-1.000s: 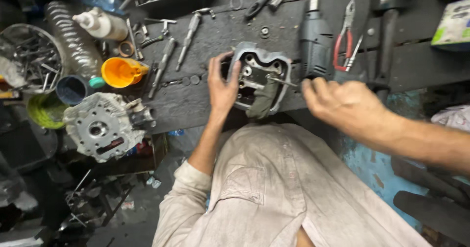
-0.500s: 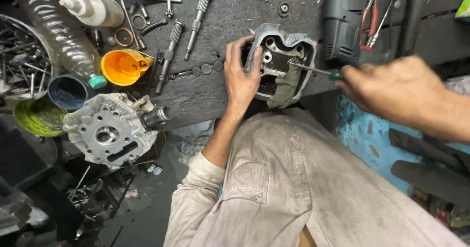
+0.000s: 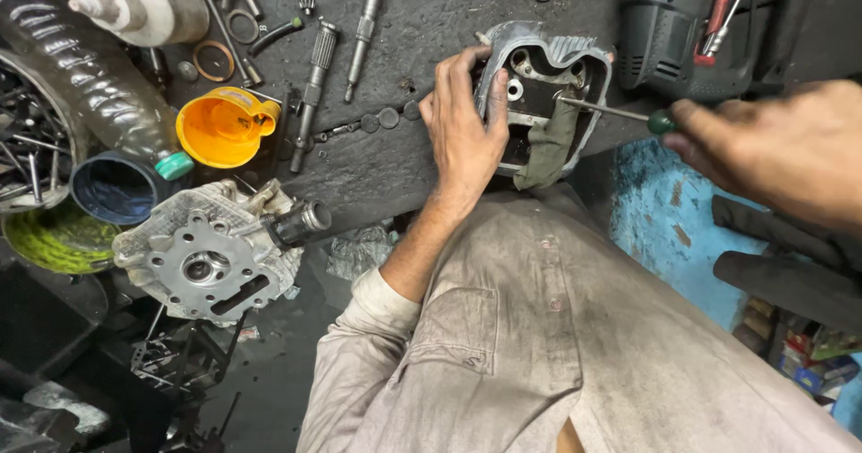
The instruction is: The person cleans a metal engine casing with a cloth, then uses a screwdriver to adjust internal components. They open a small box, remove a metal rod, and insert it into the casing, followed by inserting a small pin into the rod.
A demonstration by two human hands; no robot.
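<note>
engine cover point(image 3: 548, 85), grey cast metal, ribbed rim, lying open side up on the dark tabletop point(image 3: 422, 22) at about 1 o'clock in the view, close to the near edge. grey rag point(image 3: 549, 148) tucked inside, hanging over the cover's lower rim.

risk: cover sits near the tabletop edge; a hard push from the screwdriver point(image 3: 620, 112) could slide it off toward the lap. the thin shaft could also slip from its seat and jab the steadying thumb beside it. the rag may snag the tip.

grip, left hand point(image 3: 462, 134): fingers spread, wrapped over the cover's 9 o'clock side, thumb on the rim, pressing it down.

grip, right hand point(image 3: 772, 148): closed around the green screwdriver handle, shaft pointing toward 9 o'clock into the cover.

nearby: orange funnel point(image 3: 220, 128) at 10 o'clock, power drill point(image 3: 669, 35) at 2 o'clock.
</note>
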